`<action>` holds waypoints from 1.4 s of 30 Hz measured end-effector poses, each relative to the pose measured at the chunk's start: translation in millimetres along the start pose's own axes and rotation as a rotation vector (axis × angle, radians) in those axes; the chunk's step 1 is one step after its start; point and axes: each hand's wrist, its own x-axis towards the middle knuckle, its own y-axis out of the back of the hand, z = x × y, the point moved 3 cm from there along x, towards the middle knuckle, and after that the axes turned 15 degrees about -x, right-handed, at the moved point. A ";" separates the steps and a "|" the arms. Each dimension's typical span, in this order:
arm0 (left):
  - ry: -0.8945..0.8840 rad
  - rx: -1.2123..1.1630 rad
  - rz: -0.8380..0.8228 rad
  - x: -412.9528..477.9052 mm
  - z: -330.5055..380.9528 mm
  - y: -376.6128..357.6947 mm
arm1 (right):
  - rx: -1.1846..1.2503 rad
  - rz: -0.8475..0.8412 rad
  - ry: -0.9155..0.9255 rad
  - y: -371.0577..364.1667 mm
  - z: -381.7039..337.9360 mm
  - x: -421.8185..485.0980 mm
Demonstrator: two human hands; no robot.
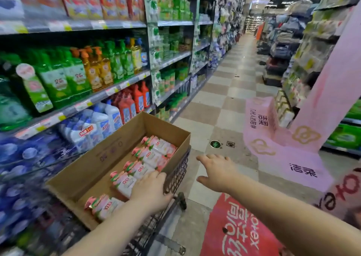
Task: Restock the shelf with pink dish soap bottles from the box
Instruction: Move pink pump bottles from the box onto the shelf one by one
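Observation:
An open cardboard box (109, 154) rests on a dark wire cart (176, 175) beside the shelves. Several pink dish soap bottles (154, 154) lie flat inside it, white labels up. My left hand (151, 192) lies palm down over the box's right edge, fingers on a bottle and the cart's rim; whether it grips anything is unclear. My right hand (216, 170) hovers to the right of the cart over the floor, fingers spread, holding nothing. The shelf (82, 103) on the left carries green, orange, red and white cleaning bottles.
The checkered aisle floor (224, 91) runs ahead between shelving on both sides. A pink display stand (332, 99) and pink floor sticker (289, 158) sit on the right. A red floor sticker (238, 232) lies below my right arm.

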 end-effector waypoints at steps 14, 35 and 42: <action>0.358 -0.072 0.051 84.9 -110.3 -2.4 | -0.010 -0.075 0.312 -18.3 -45.4 174.4; 0.920 -0.515 -0.103 127.7 -242.2 -80.3 | -0.181 -0.374 0.836 -102.5 -200.6 365.3; 1.128 -0.932 0.085 157.6 -253.5 -120.2 | -0.229 -0.433 0.975 -153.4 -239.6 401.8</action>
